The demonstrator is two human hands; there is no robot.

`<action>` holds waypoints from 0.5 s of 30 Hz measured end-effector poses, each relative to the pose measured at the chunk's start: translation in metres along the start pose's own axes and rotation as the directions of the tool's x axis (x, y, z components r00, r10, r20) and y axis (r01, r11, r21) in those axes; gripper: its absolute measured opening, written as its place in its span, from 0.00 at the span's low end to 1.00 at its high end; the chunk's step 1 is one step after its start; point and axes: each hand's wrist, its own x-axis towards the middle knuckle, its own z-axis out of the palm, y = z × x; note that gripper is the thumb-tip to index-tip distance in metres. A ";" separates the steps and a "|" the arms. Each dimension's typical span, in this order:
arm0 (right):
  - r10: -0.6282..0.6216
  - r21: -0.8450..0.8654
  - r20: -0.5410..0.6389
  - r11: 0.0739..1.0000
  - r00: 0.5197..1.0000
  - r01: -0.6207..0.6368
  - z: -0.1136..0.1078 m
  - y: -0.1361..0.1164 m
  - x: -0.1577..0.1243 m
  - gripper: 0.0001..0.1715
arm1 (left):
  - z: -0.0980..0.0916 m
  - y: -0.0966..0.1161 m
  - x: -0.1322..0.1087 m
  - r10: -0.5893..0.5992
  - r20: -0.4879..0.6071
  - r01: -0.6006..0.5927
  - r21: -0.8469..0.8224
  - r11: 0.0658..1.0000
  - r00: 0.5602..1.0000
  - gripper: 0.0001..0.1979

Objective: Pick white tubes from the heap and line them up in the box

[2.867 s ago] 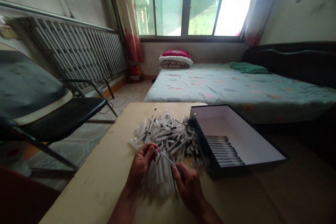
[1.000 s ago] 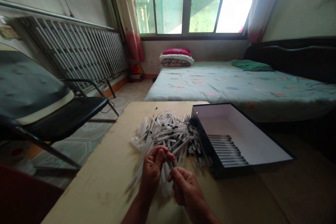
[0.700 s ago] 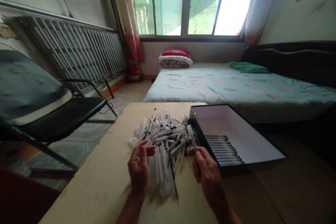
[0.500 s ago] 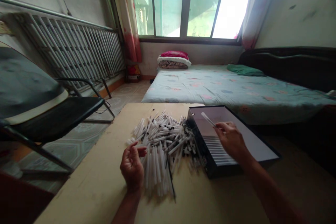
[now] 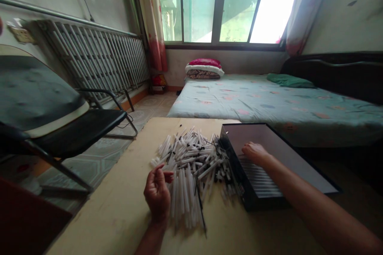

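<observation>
Inside the black box (image 5: pixel 251 203), my right hand (image 5: pixel 255 153) reaches down at the far end of a row of white tubes (image 5: pixel 263 181) laid side by side. Its fingers are pinched on a slim white plastic tube, mostly hidden under the hand. My left hand (image 5: pixel 157 191) rests palm up, fingers loosely curled and apart, holding nothing I can see. It is beside a bundle of white translucent tubes (image 5: pixel 185 195), which look like pen barrels. Behind them lies a heap of similar tubes (image 5: pixel 191 147) mixed with small black pieces.
The pale tabletop (image 5: pixel 119 203) carries the heap and the box. Past its far edge stands a bed (image 5: pixel 215 95) with folded bedding (image 5: pixel 205 68). A black chair (image 5: pixel 83 125) is on the left, near a metal rail frame (image 5: pixel 101 53) against the wall.
My right hand has lowered the tube from above the box into it, towards the far end of the row. My left hand keeps its pose by the bundle. The view has turned slightly left.
</observation>
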 end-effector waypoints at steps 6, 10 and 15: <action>-0.009 0.070 -0.033 0.998 0.999 0.011 0.007 0.005 0.001 0.12 | -0.001 0.001 0.000 -0.001 -0.010 0.001 -0.005 1.000 1.000 0.12; 0.063 0.170 -0.220 0.985 0.973 -0.026 -0.016 0.006 -0.010 0.13 | -0.001 0.000 0.000 -0.003 -0.017 0.002 -0.009 1.000 1.000 0.12; 0.085 0.313 -0.488 0.946 0.869 0.083 -0.053 -0.039 -0.058 0.15 | 0.000 0.001 0.000 -0.009 -0.001 0.009 -0.005 1.000 1.000 0.12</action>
